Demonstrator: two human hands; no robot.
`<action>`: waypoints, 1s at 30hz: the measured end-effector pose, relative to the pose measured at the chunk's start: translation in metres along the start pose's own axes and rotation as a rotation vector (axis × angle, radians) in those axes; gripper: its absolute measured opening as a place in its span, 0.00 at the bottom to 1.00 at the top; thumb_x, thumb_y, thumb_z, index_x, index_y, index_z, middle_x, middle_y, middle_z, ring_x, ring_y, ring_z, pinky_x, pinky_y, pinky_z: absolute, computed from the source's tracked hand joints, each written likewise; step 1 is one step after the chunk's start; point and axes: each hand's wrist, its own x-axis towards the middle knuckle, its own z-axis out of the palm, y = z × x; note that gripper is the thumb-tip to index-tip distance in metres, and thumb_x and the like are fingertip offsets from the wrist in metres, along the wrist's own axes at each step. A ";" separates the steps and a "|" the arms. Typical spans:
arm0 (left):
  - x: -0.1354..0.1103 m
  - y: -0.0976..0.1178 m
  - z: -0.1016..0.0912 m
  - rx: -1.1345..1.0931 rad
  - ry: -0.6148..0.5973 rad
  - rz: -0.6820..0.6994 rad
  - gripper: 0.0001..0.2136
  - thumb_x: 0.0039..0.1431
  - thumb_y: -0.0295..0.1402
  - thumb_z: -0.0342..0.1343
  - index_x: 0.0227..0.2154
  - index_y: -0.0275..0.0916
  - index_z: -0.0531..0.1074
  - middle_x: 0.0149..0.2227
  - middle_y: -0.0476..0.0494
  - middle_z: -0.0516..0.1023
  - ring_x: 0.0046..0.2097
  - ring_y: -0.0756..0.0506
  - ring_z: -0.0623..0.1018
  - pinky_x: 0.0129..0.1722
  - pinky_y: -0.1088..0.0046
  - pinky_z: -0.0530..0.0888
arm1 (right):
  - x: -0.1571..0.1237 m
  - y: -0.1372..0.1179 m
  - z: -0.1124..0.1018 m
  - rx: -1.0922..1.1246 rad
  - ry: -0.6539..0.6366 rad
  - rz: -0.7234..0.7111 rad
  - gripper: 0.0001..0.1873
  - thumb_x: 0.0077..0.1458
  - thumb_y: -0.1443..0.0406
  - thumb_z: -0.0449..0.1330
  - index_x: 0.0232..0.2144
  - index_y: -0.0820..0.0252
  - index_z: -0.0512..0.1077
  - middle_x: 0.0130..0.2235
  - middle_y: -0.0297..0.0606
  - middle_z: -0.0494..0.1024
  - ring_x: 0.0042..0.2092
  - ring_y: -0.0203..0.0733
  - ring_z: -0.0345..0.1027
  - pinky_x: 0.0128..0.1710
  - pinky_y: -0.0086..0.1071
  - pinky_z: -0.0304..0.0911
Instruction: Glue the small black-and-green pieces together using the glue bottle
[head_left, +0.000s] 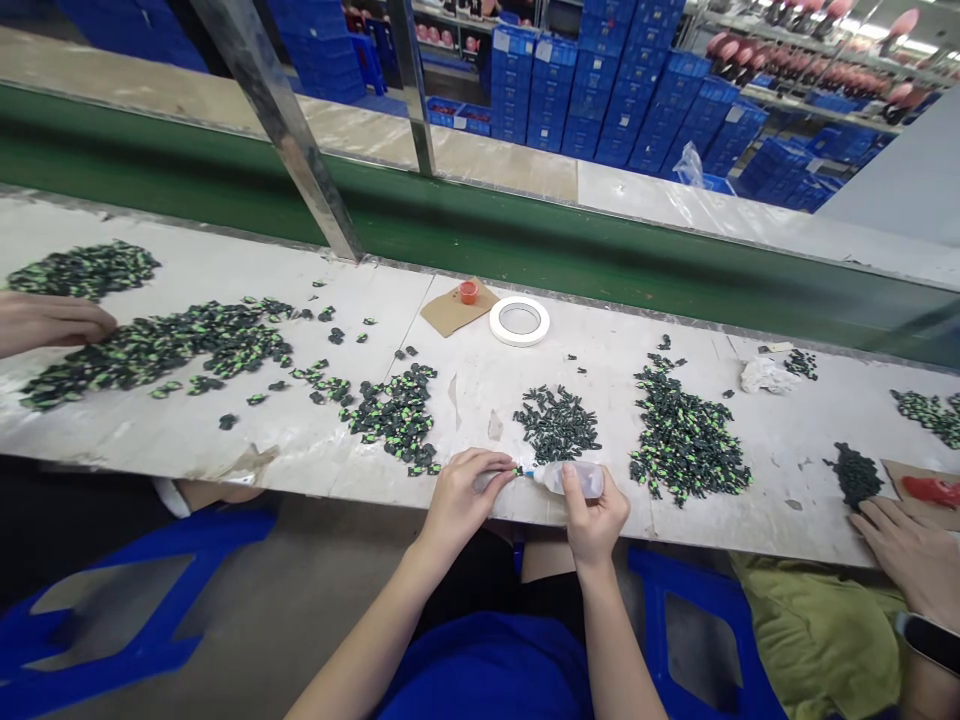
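Near the table's front edge, my left hand (466, 492) pinches a small black-and-green part (517, 470) between thumb and fingertips. My right hand (596, 510) is closed around a translucent squeeze bottle (559, 478), held almost level. Its narrow blue tip (530, 474) points left and meets or nearly meets the small part; I cannot tell which. Just behind the bottle lies a pile of small dark pieces (556, 422). A heap of black-and-green parts (390, 415) is left of my left hand, and another heap of black-and-green parts (686, 440) lies right of my right hand.
A white tape roll (519, 321) lies beside cardboard (446, 315) bearing a small red cup (468, 292). Co-workers' hands show at left (56, 320) and right (911, 550). A metal post (289, 135) rises near a green conveyor belt (480, 225). Crumpled white tissue (769, 376) sits at right.
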 end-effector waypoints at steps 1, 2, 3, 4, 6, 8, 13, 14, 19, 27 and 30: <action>0.000 0.000 0.000 0.002 0.000 -0.001 0.03 0.57 0.31 0.59 0.32 0.40 0.77 0.33 0.45 0.81 0.34 0.45 0.82 0.38 0.69 0.80 | 0.000 0.000 0.000 0.001 0.002 0.007 0.19 0.53 0.57 0.60 0.17 0.59 0.62 0.16 0.26 0.62 0.18 0.31 0.54 0.19 0.26 0.52; 0.000 0.000 0.000 0.005 -0.001 -0.001 0.03 0.57 0.31 0.59 0.32 0.41 0.77 0.33 0.45 0.81 0.34 0.45 0.82 0.38 0.68 0.80 | 0.000 0.000 0.000 0.003 0.004 0.016 0.19 0.54 0.57 0.60 0.17 0.59 0.62 0.16 0.26 0.62 0.18 0.31 0.54 0.19 0.26 0.52; 0.000 0.000 0.000 0.009 -0.003 -0.001 0.03 0.57 0.31 0.59 0.32 0.41 0.77 0.33 0.45 0.81 0.34 0.45 0.82 0.38 0.68 0.80 | 0.000 0.000 0.001 0.005 0.006 0.026 0.19 0.53 0.57 0.60 0.17 0.59 0.62 0.15 0.26 0.62 0.19 0.31 0.53 0.19 0.26 0.52; 0.000 0.000 -0.001 0.012 -0.005 -0.002 0.03 0.57 0.31 0.59 0.32 0.41 0.77 0.33 0.45 0.82 0.35 0.45 0.82 0.39 0.68 0.80 | 0.000 0.000 0.001 0.008 0.009 0.036 0.19 0.53 0.57 0.60 0.17 0.59 0.62 0.15 0.26 0.62 0.19 0.31 0.53 0.19 0.26 0.52; 0.000 -0.001 -0.001 0.017 -0.009 -0.005 0.03 0.57 0.31 0.59 0.33 0.41 0.78 0.33 0.45 0.82 0.36 0.44 0.82 0.39 0.68 0.79 | -0.002 0.001 0.001 0.028 0.022 0.062 0.19 0.52 0.56 0.61 0.17 0.59 0.63 0.15 0.26 0.62 0.19 0.31 0.54 0.19 0.26 0.53; 0.000 -0.001 0.000 0.019 -0.015 -0.007 0.04 0.57 0.32 0.59 0.33 0.41 0.78 0.34 0.44 0.82 0.36 0.44 0.82 0.39 0.68 0.79 | -0.003 0.004 0.000 0.085 0.067 0.111 0.18 0.52 0.55 0.61 0.18 0.60 0.65 0.17 0.28 0.65 0.20 0.32 0.57 0.20 0.26 0.55; 0.000 -0.001 -0.002 0.015 -0.052 -0.025 0.04 0.57 0.32 0.59 0.33 0.41 0.78 0.34 0.44 0.82 0.37 0.44 0.82 0.40 0.67 0.79 | 0.002 0.012 -0.013 0.250 0.288 0.254 0.17 0.51 0.54 0.61 0.32 0.63 0.71 0.28 0.37 0.75 0.26 0.39 0.68 0.26 0.31 0.64; 0.001 -0.001 -0.004 0.011 -0.065 -0.024 0.04 0.56 0.32 0.59 0.33 0.42 0.78 0.34 0.44 0.82 0.37 0.44 0.82 0.40 0.66 0.79 | 0.005 0.014 -0.017 0.243 0.318 0.261 0.17 0.49 0.54 0.64 0.34 0.63 0.71 0.31 0.39 0.76 0.29 0.41 0.70 0.29 0.33 0.66; 0.015 0.004 -0.008 0.068 -0.094 0.017 0.05 0.58 0.33 0.58 0.34 0.43 0.79 0.34 0.45 0.82 0.38 0.43 0.81 0.41 0.66 0.77 | 0.026 0.027 -0.032 0.177 0.344 0.250 0.25 0.38 0.58 0.70 0.37 0.60 0.66 0.36 0.42 0.78 0.39 0.46 0.75 0.42 0.40 0.68; 0.044 0.005 0.020 0.315 -0.030 0.028 0.02 0.54 0.30 0.61 0.28 0.41 0.77 0.31 0.43 0.80 0.40 0.38 0.74 0.41 0.60 0.74 | 0.041 0.030 -0.030 -0.143 0.274 0.307 0.36 0.40 0.52 0.68 0.49 0.63 0.67 0.38 0.48 0.81 0.37 0.50 0.75 0.40 0.40 0.66; 0.048 0.005 0.026 0.289 -0.034 0.022 0.05 0.54 0.25 0.58 0.26 0.41 0.76 0.31 0.43 0.78 0.39 0.39 0.74 0.41 0.61 0.73 | 0.045 0.031 -0.030 -0.309 0.324 0.287 0.39 0.38 0.50 0.68 0.49 0.66 0.69 0.33 0.47 0.80 0.32 0.51 0.73 0.35 0.39 0.64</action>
